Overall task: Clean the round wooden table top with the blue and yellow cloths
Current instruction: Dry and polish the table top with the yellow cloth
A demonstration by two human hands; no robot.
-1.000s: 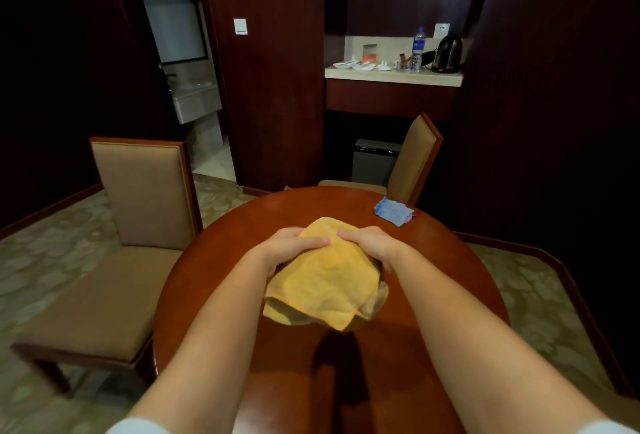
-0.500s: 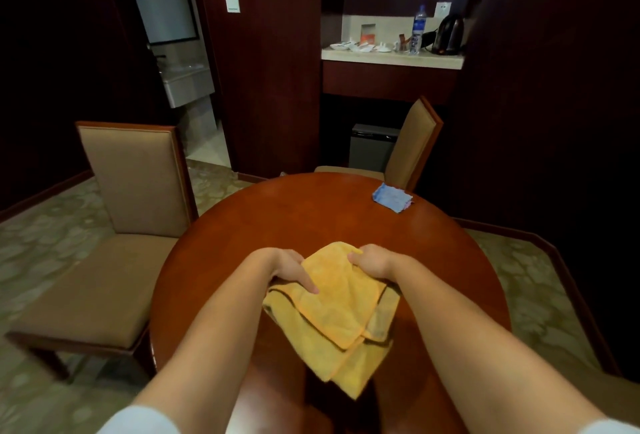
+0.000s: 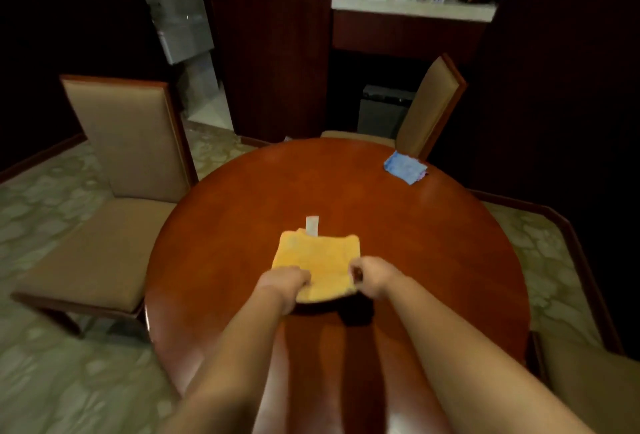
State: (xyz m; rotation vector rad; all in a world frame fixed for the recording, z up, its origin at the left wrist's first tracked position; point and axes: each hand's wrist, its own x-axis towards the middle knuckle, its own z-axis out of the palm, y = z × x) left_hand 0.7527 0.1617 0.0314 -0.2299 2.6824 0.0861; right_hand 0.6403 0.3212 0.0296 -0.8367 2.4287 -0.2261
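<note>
both hands, left point(image 3: 285, 281) and right point(image 3: 372, 276), pinch the near edge of the folded yellow cloth point(image 3: 317, 262) lying mid-table point(image 3: 242, 212). the blue cloth point(image 3: 404, 166) sits at 1 o'clock near the rim.

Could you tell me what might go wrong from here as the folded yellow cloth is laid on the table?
The blue cloth lies near the table's far right edge, so a wide wipe might push it off. Both the left hand and the right hand hold only the yellow cloth's near edge, so its folds could slip open.
</note>
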